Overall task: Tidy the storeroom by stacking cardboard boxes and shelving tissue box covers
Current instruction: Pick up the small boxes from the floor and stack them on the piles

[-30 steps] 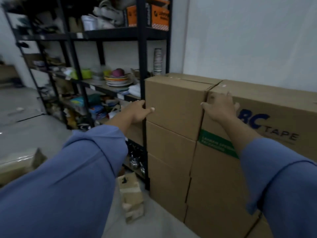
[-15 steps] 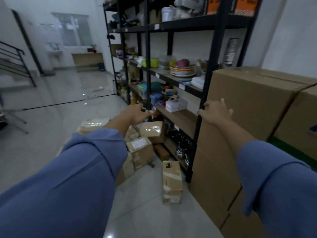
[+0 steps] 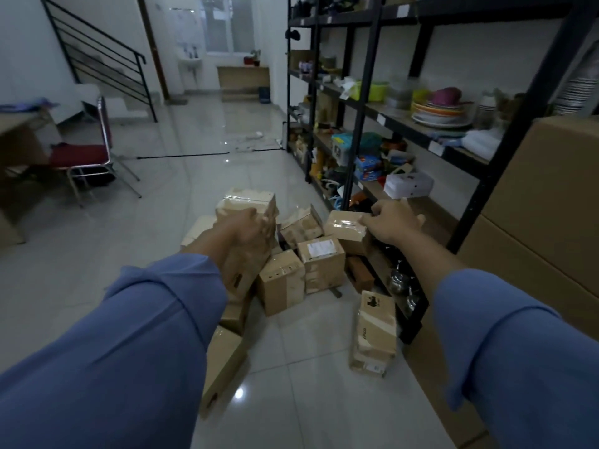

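Several small taped cardboard boxes point(image 3: 319, 265) lie in a loose pile on the tiled floor beside the shelving. One more small box point(image 3: 374, 332) stands alone nearer to me. My left hand point(image 3: 248, 230) is stretched out above the pile, fingers relaxed, holding nothing. My right hand point(image 3: 393, 222) reaches out at the same height with loosely curled fingers and is also empty. A white tissue box cover point(image 3: 409, 184) sits on a lower shelf. Tall stacked brown cartons point(image 3: 547, 196) rise at the right edge.
Black metal shelving point(image 3: 359, 118) runs along the right wall, loaded with plates, tubs and packets. A red chair point(image 3: 82, 157) and a wooden desk point(image 3: 19, 137) stand at the left. A staircase railing point(image 3: 97, 56) is at the back left.
My view has swung left from the tall cartons to the floor pile. Both hands have come off the cartons and now hang in the air over the small boxes.
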